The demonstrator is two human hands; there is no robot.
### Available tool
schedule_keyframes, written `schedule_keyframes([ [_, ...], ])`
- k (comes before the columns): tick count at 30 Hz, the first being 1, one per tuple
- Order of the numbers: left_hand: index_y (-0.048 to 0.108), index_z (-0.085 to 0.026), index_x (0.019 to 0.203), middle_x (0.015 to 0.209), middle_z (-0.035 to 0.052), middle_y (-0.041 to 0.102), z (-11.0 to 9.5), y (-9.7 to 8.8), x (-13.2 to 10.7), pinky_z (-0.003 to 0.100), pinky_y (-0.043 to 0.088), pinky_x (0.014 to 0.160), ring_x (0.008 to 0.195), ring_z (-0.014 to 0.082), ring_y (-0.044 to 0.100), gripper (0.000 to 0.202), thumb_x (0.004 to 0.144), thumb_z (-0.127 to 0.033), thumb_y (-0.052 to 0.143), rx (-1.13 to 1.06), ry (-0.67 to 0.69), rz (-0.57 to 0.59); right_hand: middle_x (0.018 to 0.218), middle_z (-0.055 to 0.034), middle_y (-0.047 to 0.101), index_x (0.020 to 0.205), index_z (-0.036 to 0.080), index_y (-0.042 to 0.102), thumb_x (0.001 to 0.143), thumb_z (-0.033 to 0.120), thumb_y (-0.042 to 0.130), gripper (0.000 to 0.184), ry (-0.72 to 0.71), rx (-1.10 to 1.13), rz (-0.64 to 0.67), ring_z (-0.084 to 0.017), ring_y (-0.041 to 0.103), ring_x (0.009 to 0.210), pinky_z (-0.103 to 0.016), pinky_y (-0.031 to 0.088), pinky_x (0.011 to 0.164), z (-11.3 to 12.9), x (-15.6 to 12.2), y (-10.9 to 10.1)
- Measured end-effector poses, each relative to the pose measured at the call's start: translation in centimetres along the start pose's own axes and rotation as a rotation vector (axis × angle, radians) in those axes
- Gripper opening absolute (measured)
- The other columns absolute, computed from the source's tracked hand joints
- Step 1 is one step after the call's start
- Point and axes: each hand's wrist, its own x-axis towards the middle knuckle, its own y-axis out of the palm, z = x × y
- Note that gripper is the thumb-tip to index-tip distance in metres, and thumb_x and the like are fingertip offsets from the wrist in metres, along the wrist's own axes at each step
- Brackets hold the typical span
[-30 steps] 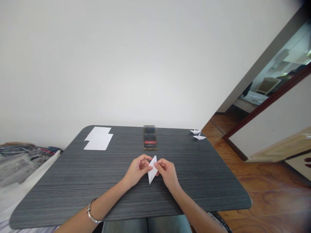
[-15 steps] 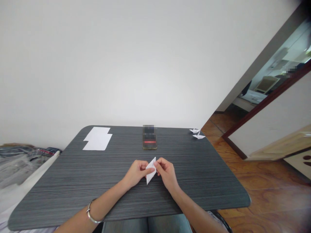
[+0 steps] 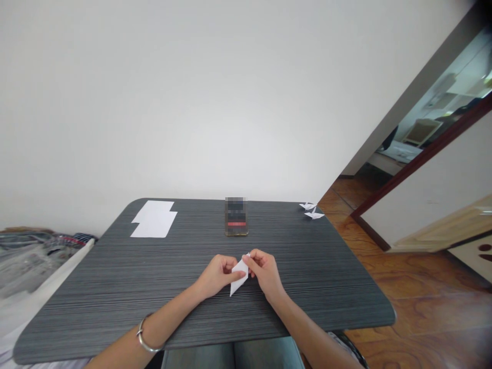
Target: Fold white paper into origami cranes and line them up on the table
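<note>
A small folded piece of white paper (image 3: 237,283) is held between both hands, just above the dark table near its front. My left hand (image 3: 217,277) pinches its left side, thumb lying across the front face. On the upper right edge, the thumb and fingers of my right hand (image 3: 264,271) are closed on the paper near its top corner. The paper's lower point sticks out below my thumbs. My fingers behind the sheet are partly hidden.
The dark grained table (image 3: 115,302) stands against a white wall. White paper sheets (image 3: 157,220) lie at its back left, a phone with a blurred screen (image 3: 236,224) at the back middle. Two folded paper cranes (image 3: 314,216) sit at the back right corner. Clothes (image 3: 34,261) are heaped at left.
The folded paper has turned slightly in my hands and shows a wider face. My right thumb and fingers have shifted up toward its top corner. The left hand has barely moved.
</note>
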Motion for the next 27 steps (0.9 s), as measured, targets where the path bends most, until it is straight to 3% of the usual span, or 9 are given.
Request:
schedule_keyframes([
  [7,0.058,-0.011,0.065,0.06,0.0013,0.064,0.16,-0.01,0.06,0.021,0.037,0.052,0.053,0.0112,0.054,0.026,0.058,-0.031,0.073,-0.096,-0.039,0.043,0.044,0.0051,0.046,0.053,0.017,0.051,0.071,0.04,0.062,0.032,-0.007,0.031,-0.054,-0.006,0.036,0.039,-0.018,0.028,0.038,0.25,-0.03,-0.05],
  [12,0.062,-0.01,0.065,0.061,0.0035,0.067,0.07,0.0,0.11,0.02,0.038,0.052,0.051,0.0107,0.055,0.031,0.071,-0.041,0.062,-0.111,-0.031,0.048,0.044,0.0048,0.046,0.053,0.016,0.052,0.072,0.042,0.061,0.033,-0.013,0.013,-0.049,-0.006,0.036,0.039,-0.019,0.028,0.038,0.31,-0.06,-0.11],
  [21,0.058,-0.011,0.061,0.057,0.0024,0.065,-0.23,0.07,-0.02,0.019,0.037,0.047,0.048,0.0097,0.053,0.034,0.069,-0.044,0.063,-0.102,-0.01,0.038,0.045,0.0043,0.045,0.055,0.016,0.053,0.077,0.04,0.055,0.033,-0.072,0.022,-0.09,-0.007,0.036,0.041,-0.019,0.028,0.039,0.12,-0.06,-0.14],
  [27,0.058,-0.011,0.061,0.058,0.0025,0.066,-0.16,-0.05,-0.11,0.019,0.037,0.048,0.049,0.0102,0.054,0.034,0.069,-0.043,0.063,-0.103,-0.018,0.039,0.054,0.0024,0.051,0.076,0.016,0.062,0.08,0.045,0.048,0.032,-0.032,0.122,-0.119,-0.009,0.044,0.045,-0.018,0.032,0.039,0.02,0.11,-0.35],
])
